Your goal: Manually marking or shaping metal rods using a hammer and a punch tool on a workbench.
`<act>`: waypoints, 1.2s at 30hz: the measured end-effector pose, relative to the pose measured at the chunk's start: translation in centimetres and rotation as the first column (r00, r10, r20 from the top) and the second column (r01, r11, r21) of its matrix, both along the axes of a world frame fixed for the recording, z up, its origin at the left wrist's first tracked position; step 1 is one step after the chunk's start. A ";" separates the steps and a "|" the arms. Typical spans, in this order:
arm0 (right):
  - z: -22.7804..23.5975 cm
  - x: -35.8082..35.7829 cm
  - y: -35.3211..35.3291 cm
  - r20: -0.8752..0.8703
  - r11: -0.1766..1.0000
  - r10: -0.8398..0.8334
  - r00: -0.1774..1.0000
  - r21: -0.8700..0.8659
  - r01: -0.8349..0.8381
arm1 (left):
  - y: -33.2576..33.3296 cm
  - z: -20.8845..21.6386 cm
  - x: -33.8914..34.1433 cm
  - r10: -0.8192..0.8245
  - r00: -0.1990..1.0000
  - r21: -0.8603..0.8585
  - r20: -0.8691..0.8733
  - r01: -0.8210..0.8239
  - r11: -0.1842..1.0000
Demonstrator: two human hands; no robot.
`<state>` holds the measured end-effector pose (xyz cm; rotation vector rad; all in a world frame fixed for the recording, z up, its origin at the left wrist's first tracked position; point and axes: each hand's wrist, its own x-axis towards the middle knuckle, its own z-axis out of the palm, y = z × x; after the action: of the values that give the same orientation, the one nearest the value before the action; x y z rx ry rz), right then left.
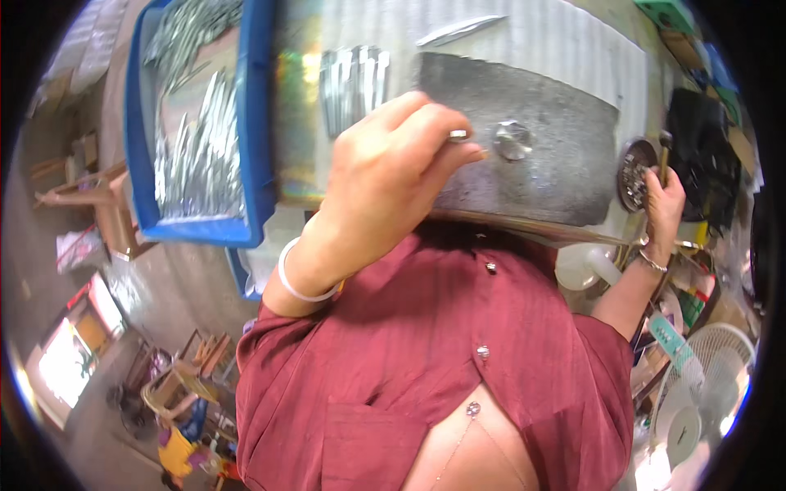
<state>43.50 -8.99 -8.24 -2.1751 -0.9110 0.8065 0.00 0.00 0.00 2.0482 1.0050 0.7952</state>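
Observation:
My left hand (381, 168) is raised over the front of the worktable, thumb and forefinger pinched on a small shiny metal piece (458, 136); only its end shows. Just right of the fingertips, a shiny round metal block (513, 140) sits on a dark grey slab (565, 176). At the right edge of the table my right hand (667, 200) is closed around a slim rod-like tool (666, 146), whose knobbed end points away from me. Its fingertips are by a dark round dish (629, 155) of small metal bits.
A blue tray (255, 123) full of thin metal strips stands at the left. Several strips (354, 86) lie side by side beyond my left hand, and a few more (463, 30) lie behind the slab. A white fan (696, 393) stands at the lower right.

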 end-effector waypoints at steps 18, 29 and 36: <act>8.6 -12.8 0.2 -0.681 0.966 0.093 0.727 0.240 0.101 | -1.2 -1.6 1.8 0.221 0.907 -0.675 0.357 0.087 0.733; 10.6 -20.5 2.2 -0.816 0.947 0.321 0.481 0.263 -0.186 | -1.9 -3.5 4.8 0.506 0.506 -0.683 0.698 0.683 0.259; 10.7 -21.3 2.1 -0.801 0.942 0.335 0.497 0.279 -0.187 | -1.8 -2.7 4.5 0.492 0.519 -0.687 0.699 0.678 0.260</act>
<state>22.24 -6.93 2.43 -1.2038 -0.7266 1.6781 4.54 -1.76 -2.69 0.3374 0.4112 0.6522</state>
